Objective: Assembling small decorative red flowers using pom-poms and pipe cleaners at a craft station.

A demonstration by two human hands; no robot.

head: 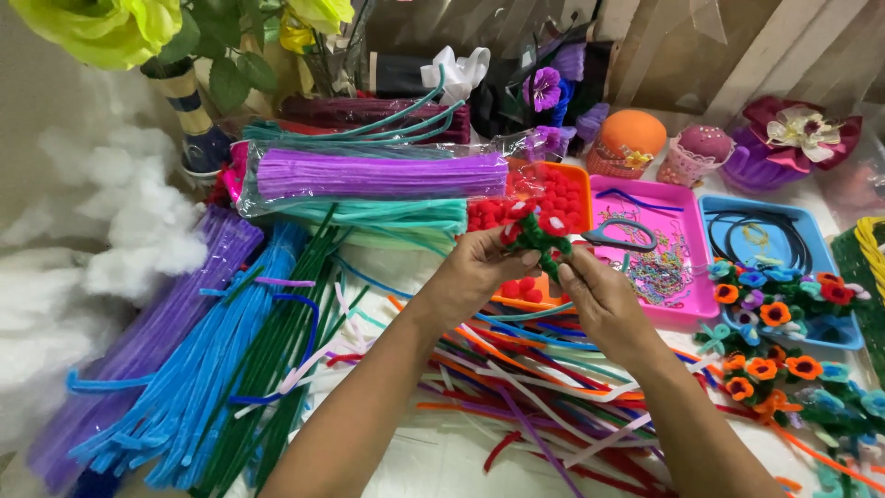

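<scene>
Just above the orange tray [579,175], the left hand [479,272] and right hand [590,295] both pinch closed on 1 small green-and-red pipe-cleaner flower [535,232], steadying its stem for twisting.

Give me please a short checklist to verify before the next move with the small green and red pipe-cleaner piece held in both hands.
1. Both hands on the piece: ok. The left hand and the right hand pinch the green and red piece between the fingertips.
2. Piece lifted free of the table: ok, it is held above the orange tray.
3. Scissors within reach: ok, the scissors lie on the pink tray, just beside the right hand.
4. Spare stems near: ok, loose pipe cleaners lie under the wrists.
5. Twist of the green stem tight: cannot tell, the fingers hide it.
</scene>
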